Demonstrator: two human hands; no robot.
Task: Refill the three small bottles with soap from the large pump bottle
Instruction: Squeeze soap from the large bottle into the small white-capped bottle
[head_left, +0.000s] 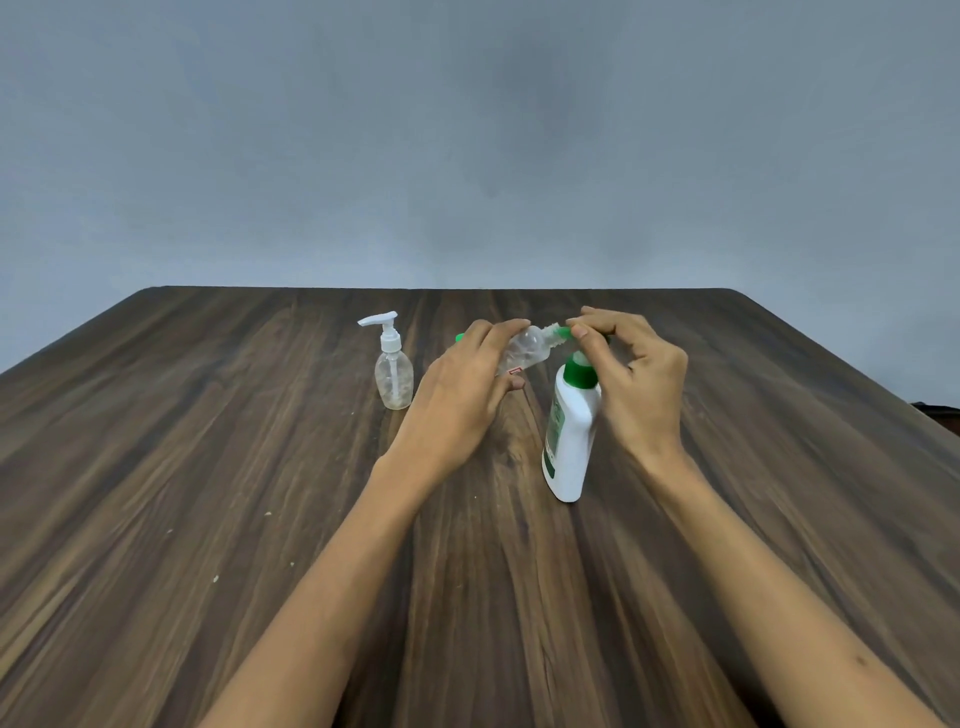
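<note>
Your left hand (457, 395) grips a small clear bottle (524, 349), tilted above the counter (208, 467), its neck pointing to 2 o'clock. Your right hand (636, 384) fingers (584, 332) pinch its green cap (563, 329). The large pump bottle (569, 441) stands just below, at 5 o'clock. A clear pump bottle (393, 371) stands at 9 o'clock.

We have a single wide-angle view from a camera worn on the person's head, looking forward and down across a dark brown wood-grain table (208, 467) toward a plain grey-blue wall (467, 130) behind its far edge. Both bare forearms reach in from the bottom edge, so we see the hands close up at mid-frame. No second view overlaps it.
</note>
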